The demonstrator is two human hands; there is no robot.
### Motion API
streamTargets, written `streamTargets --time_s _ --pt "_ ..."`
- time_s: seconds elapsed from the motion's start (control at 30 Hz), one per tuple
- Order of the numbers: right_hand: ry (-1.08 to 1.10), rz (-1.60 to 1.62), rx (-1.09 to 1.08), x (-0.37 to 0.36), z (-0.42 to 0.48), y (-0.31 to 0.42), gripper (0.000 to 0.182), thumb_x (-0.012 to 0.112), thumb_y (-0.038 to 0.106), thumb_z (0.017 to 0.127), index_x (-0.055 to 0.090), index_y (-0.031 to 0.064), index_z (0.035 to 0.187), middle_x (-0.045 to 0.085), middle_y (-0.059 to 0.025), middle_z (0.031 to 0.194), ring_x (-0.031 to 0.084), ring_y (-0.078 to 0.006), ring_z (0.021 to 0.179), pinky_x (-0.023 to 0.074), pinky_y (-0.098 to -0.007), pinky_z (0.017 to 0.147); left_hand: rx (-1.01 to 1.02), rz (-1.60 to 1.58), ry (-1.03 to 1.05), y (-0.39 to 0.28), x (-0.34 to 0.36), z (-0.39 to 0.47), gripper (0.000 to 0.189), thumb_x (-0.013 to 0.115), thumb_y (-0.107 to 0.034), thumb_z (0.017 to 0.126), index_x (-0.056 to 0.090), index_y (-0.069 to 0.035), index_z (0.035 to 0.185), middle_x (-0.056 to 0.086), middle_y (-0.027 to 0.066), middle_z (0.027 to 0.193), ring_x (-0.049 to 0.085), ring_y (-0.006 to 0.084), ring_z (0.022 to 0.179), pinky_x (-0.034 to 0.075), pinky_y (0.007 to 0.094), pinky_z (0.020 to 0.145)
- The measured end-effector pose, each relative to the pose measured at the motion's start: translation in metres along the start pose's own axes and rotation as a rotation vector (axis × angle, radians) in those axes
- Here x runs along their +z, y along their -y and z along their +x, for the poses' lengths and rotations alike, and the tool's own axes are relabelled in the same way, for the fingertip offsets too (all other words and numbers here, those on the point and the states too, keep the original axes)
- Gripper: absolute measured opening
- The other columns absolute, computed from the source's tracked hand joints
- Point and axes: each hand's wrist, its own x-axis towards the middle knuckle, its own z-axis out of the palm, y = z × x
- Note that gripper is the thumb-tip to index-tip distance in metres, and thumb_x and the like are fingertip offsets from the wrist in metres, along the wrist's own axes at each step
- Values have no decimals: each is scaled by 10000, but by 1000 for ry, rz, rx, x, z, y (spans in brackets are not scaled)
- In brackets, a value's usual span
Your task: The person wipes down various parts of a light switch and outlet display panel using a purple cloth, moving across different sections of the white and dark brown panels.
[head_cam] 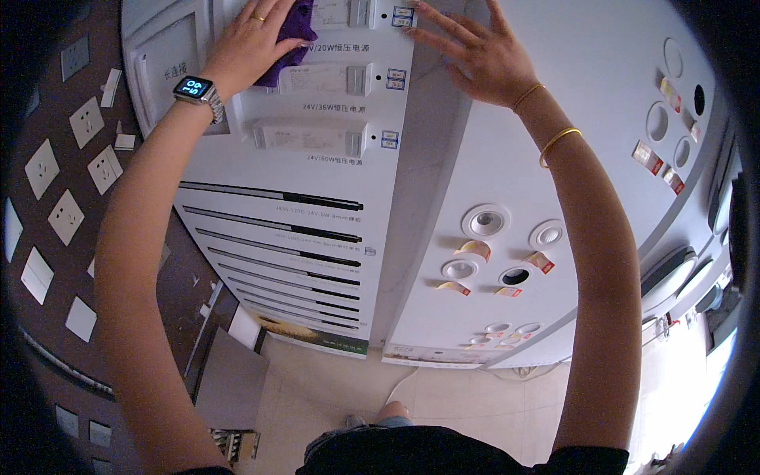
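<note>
My left hand (252, 44) presses a purple cloth (291, 50) against a white display board (332, 178), over the left part of the upper power supply units. Below the cloth, a white power supply unit (326, 80) is partly covered by it, and another power supply unit (312, 136) sits lower down. My right hand (475, 53) has its fingers spread, with the fingertips at the board's right edge beside a small label (403, 16); it holds nothing. Whether those fingertips touch the board cannot be told.
Dark and grey light strips (323, 237) run across the lower board. A second white board with round downlights (485, 221) and price tags stands right. Wall switches and sockets (65, 217) cover a brown panel on the left. A cable (398, 383) lies on the tiled floor (475, 409).
</note>
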Motion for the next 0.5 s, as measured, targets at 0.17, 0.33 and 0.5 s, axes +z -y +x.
streamTargets --time_s 0.17,0.33,0.5 --pt "-59 43 12 -2 0 -1 556 434 371 961 250 343 1485 162 4 1582 381 -200 1355 79 -656 1128 97 53 -30 -29 4 19 753 665 -345 869 287 -27 1437 366 171 1388 346 350 1311 320 437 1089" --pt "-122 81 7 1 -1 0 561 470 365 941 286 355 1470 178 2 1581 404 -187 1341 89 -661 1121 122 42 -150 -51 14 30 783 681 -384 843 294 -43 1432 374 162 1375 359 342 1301 347 445 1065" --pt "-135 104 1 1 -2 -1 585 494 367 924 290 343 1472 178 2 1583 413 -181 1335 101 -667 1113 132 67 -155 -49 14 28 788 679 -385 843 289 -45 1438 374 161 1377 355 342 1302 359 445 1059"
